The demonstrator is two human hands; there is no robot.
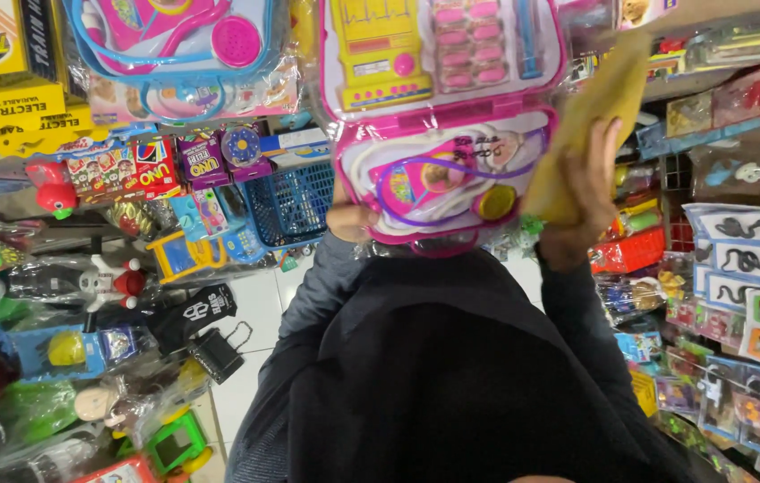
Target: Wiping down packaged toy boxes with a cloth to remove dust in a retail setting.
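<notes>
Hands: both are raised in front of the person's chest, one at each side of a pink toy doctor set (445,125) sealed in clear plastic.
Left hand (350,219): at the set's lower left corner, mostly hidden behind the pack; it seems to support that edge, but whether the fingers are curled round it cannot be told.
Right hand (587,192): closed on a folded yellow cloth (594,112), fingers spread up along it, pressing it against the right edge of the pack.
Toy doctor set: held up between the hands, its long axis running up and away from the person; the yellow toy monitor and pink pills are at the far end, the purple stethoscope at the near end.
Which hand is nearer: both touch or nearly touch the pack; the right hand lies higher along its side, the left sits low at the near corner.
Cloth: stands upright beside the pack, touching its right rim and reaching almost to the top of the view.
Surroundings: toy shelves on both sides, a blue basket (290,204) behind the left hand, card packs (143,165) further left, a white tiled floor (254,309) below.
</notes>
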